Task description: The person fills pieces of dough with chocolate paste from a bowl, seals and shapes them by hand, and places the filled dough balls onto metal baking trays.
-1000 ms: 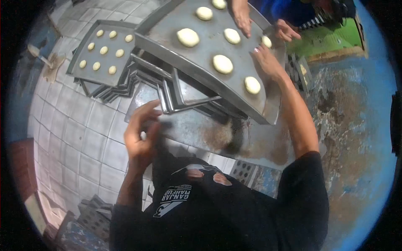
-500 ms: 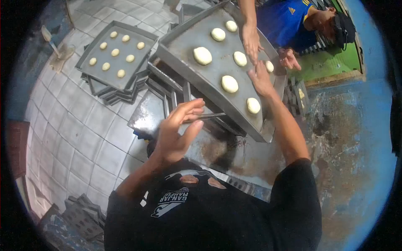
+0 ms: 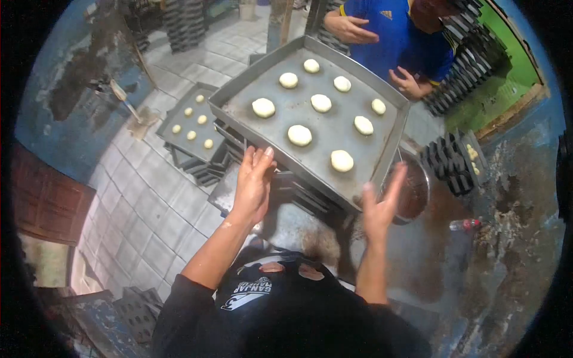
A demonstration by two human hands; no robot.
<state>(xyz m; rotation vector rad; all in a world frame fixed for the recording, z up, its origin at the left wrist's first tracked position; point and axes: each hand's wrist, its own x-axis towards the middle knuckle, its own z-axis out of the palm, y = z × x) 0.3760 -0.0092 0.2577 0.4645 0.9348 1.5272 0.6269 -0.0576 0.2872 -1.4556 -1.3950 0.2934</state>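
A metal tray (image 3: pixel 239 95) with raised sides holds several pale dough rounds, one of them (image 3: pixel 299 135) near the middle, and rests on a stack of trays. Beside the tray's near left edge is my left hand (image 3: pixel 255 182), fingers extended and nothing seen in it; whether it touches the rim I cannot tell. My right hand (image 3: pixel 382 209) is at the near right corner, thumb and fingers spread, slightly blurred and holding nothing. Across the tray, a co-worker in blue has one hand (image 3: pixel 352 28) above the far edge and the other (image 3: pixel 409 82) near the far right corner.
Another stack, topped by a dough-filled tray (image 3: pixel 179 143), stands on the tiled floor at left. A round bowl (image 3: pixel 415 194) and a plastic bottle (image 3: pixel 464 225) lie right of my right hand. Dark stacked trays (image 3: pixel 447 164) stand further right.
My right hand has left the dough area for the tray's near right corner. My left hand has moved to the near left edge. The co-worker's hands have drawn back from the tray.
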